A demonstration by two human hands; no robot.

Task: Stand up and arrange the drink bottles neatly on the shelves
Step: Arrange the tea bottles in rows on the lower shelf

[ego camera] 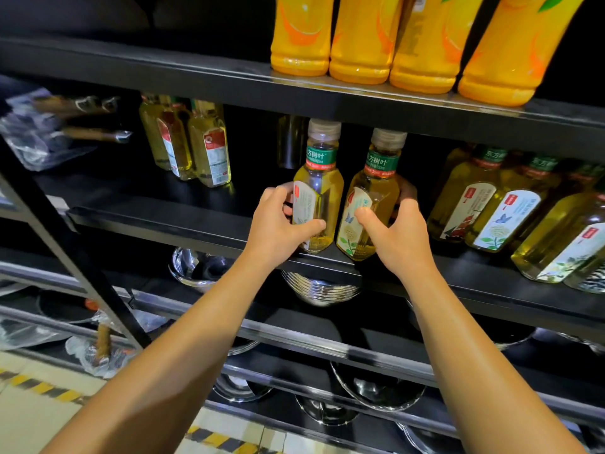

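— Where are the two tea bottles?

— On the middle shelf (183, 221), at its near edge, side by side. The left bottle (319, 188) stands upright, cap up; the right bottle (371, 194) has its long axis tipped slightly right.

— And the grip?

— The left hand (278, 231) curls round the left bottle — thumb across its label. The right hand (399, 234) wraps the right one.

— Neighbours?

— Similar bottles (501, 214) lean at right; orange bottles (422, 40) stand above.

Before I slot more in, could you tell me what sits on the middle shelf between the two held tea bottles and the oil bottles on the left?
In the head view, only bare black shelf lies between the oil bottles and the tea bottles.
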